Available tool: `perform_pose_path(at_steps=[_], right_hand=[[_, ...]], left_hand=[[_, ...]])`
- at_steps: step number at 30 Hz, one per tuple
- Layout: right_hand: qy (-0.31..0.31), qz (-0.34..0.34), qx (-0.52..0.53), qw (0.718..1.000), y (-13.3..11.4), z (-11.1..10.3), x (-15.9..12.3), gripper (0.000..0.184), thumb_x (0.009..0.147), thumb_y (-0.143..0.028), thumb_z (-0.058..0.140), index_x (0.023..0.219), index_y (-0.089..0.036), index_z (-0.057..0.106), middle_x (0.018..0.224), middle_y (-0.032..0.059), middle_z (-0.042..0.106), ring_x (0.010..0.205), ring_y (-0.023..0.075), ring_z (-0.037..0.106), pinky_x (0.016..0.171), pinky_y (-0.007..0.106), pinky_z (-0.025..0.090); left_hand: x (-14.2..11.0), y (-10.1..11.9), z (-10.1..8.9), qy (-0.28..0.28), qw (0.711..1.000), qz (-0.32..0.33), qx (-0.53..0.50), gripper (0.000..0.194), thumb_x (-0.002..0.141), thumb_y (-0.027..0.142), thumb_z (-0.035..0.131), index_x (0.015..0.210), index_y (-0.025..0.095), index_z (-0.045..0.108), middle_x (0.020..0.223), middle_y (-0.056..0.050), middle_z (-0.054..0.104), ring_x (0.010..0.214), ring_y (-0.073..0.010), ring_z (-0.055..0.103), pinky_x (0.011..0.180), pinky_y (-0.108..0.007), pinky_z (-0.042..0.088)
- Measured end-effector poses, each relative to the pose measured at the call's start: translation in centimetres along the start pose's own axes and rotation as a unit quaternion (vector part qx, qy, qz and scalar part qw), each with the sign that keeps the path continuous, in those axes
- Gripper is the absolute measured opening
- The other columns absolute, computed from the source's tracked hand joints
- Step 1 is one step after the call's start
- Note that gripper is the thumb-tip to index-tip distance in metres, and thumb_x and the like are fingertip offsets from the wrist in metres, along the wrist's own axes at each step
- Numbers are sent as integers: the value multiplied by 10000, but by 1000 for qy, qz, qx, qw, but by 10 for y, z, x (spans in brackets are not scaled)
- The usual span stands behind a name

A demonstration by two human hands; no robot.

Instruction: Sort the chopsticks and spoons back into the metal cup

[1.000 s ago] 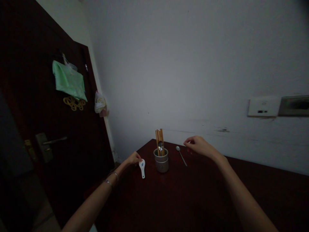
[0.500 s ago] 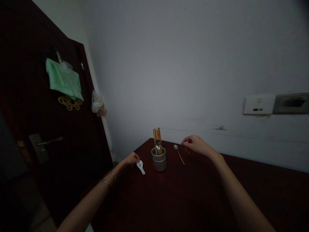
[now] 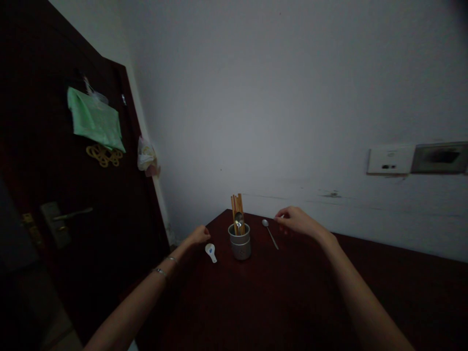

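A grey utensil holder (image 3: 240,245) stands near the far corner of a dark red table (image 3: 292,302), with wooden chopsticks (image 3: 236,210) and a metal spoon upright in it. A white ceramic spoon (image 3: 211,252) lies on the table left of the holder. My left hand (image 3: 199,235) rests just behind and left of it, fingers curled, not touching it. To the holder's right lies a metal spoon (image 3: 269,233). My right hand (image 3: 298,220) hovers by its bowl end with fingers loosely curled and nothing visible in them.
A white wall runs behind the table, with a socket plate (image 3: 390,160) and a metal panel (image 3: 440,157) at the right. On the left is a dark door (image 3: 54,195) with a handle, a green bag (image 3: 95,119) and a plastic bag (image 3: 146,157).
My left hand set the white ceramic spoon down on the table and drew back a little to the left. The right hand stayed by the metal spoon. The view shifted slightly.
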State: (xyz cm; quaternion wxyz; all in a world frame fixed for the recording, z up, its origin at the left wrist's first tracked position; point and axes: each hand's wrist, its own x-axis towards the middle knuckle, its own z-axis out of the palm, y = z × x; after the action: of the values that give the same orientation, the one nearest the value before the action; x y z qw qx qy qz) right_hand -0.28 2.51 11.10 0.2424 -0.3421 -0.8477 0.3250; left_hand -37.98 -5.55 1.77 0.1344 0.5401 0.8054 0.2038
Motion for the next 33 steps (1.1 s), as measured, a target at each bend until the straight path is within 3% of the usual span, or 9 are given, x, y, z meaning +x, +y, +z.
perform_pose_path(at_steps=[4,6,10,13,18,21,26,29,33], right_hand=[[-4,5,4,1000,-2,1,0,212,739,-270,474,732,-105,607,577,66,612,447,107,550,417,197,414],[-8,8,1,1000,-1,3,1,216,741,-270,471,730,-106,610,571,63,610,439,106,545,416,199,413],[-14,7,-5,1000,0,5,2,232,742,-288,475,743,-106,619,584,64,617,434,105,542,410,199,403],[-16,7,-14,1000,3,7,6,261,752,-305,464,769,-101,626,593,68,620,443,108,541,415,201,390],[50,-2,-135,990,23,35,20,217,746,-272,485,778,-135,651,725,84,653,674,157,602,571,225,404],[87,60,-200,974,47,69,25,230,774,-251,453,899,-173,629,924,91,643,865,186,593,683,247,411],[39,11,-240,970,85,112,24,359,825,-309,378,1063,-139,586,1197,146,522,1130,238,455,924,337,335],[32,15,-245,969,93,121,29,443,851,-354,304,1180,-137,506,1316,129,411,1245,256,305,1002,441,224],[9,26,-243,970,94,125,49,485,862,-386,254,1240,-148,443,1363,110,343,1278,250,233,1008,507,161]], left_hand=[[-5,41,-12,151,980,73,-106,300,712,336,451,598,100,598,517,-11,523,482,-89,439,434,-182,280],[-11,67,-18,198,962,125,-144,354,733,393,440,605,102,594,520,-9,520,474,-82,425,436,-182,282],[-20,112,-25,141,955,220,-142,341,722,406,488,827,114,630,574,-4,559,493,-82,450,466,-182,320],[-19,129,-21,125,955,255,-88,322,709,367,518,908,137,626,594,3,570,513,-87,469,486,-185,329],[-10,134,-11,126,961,241,-59,309,718,332,503,928,140,624,585,1,574,516,-99,489,495,-194,343],[-6,133,-6,114,964,224,-89,321,724,341,496,918,121,626,610,-16,594,529,-109,510,501,-200,363],[-1,130,3,101,961,217,-139,301,737,350,485,866,118,626,647,-25,617,514,-103,509,486,-195,369],[-1,128,8,83,958,225,-161,299,755,353,467,850,116,624,640,-24,614,484,-93,489,466,-191,357],[-2,126,11,77,950,238,-189,317,777,366,442,832,106,616,609,-24,596,462,-88,474,456,-191,357]])
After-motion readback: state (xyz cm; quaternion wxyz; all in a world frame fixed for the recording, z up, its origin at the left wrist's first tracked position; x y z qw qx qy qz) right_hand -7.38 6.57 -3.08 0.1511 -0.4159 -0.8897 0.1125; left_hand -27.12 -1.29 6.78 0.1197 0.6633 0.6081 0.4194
